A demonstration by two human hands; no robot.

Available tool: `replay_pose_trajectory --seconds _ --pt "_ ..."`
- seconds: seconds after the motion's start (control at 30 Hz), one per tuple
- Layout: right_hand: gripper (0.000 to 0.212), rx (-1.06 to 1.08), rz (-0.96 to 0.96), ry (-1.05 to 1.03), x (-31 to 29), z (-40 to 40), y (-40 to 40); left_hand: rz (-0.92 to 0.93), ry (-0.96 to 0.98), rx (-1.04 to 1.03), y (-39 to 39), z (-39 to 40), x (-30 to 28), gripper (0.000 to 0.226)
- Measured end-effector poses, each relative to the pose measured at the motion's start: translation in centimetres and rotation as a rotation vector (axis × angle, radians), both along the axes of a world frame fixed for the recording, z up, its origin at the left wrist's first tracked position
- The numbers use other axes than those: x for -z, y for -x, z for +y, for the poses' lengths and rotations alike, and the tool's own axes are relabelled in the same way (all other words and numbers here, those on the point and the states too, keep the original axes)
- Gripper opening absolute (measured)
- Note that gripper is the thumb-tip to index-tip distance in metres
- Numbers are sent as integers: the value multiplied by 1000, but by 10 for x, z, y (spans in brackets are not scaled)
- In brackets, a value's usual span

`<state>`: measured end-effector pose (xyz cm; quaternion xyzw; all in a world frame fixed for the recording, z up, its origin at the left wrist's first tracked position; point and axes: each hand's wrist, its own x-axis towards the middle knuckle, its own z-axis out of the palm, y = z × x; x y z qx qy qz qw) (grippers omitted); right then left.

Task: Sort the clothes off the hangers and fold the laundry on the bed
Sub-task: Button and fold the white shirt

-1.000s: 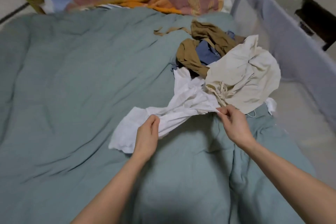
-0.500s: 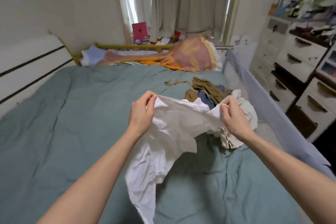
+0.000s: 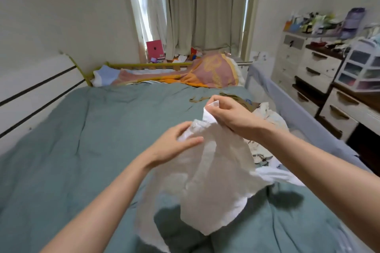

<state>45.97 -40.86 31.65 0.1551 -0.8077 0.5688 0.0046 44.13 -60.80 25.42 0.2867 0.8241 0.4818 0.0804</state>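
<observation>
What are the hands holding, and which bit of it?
A white garment, lifted above the bed. The right hand grips its bunched top edge; the left hand holds the fabric just below.

Open green duvet (image 3: pixel 92 139) leftward, clothes pile (image 3: pixel 265 113) (rail-side) crowding right
</observation>
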Motion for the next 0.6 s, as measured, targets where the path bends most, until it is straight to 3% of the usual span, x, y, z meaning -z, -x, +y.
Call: replay_pose_trajectory --seconds 0.07,0.13,0.2,0.37,0.6 --pt "17 7 -20 -35 10 -6 -1 -112 -46 11 -11 2 10 32" --pt "16 83 -28 -65 23 -3 -1 -224 -131 -20 -18 -4 13 56" --pt "20 112 -73 -24 41 3 -5 -314 -204 -34 -23 -12 13 66" --pt "46 -168 -391 102 98 5 -24 -459 -290 -26 -28 -22 13 33" --pt "8 39 -198 178 119 -6 -22 -597 -197 -45 -42 -42 25 30"
